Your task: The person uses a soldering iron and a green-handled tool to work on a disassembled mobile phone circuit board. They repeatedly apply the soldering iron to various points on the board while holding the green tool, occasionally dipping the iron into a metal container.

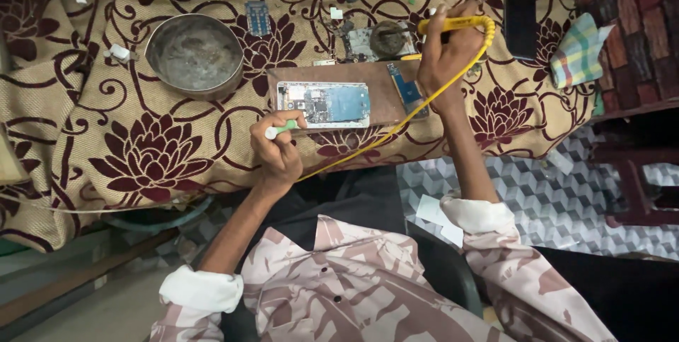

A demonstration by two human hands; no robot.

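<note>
Steel-grey and round, a shallow metal bowl [195,55] sits at the left of the patterned maroon-and-tan cloth [106,137]. Next, the left hand [279,149] is closed around a small green-handled tool [281,129] at the near edge of the opened phone with exposed circuit board [323,104] — repair work seems under way. Further right, the right hand [445,55] grips a yellow soldering iron [456,25]; its tip is hidden. Bringing the iron down to the board would call for steadiness — the board's detail is too small to read.

a single head-worn camera is looking steeply down from close above, facing the cloth-covered table [141,137] and the person's lap.
</note>
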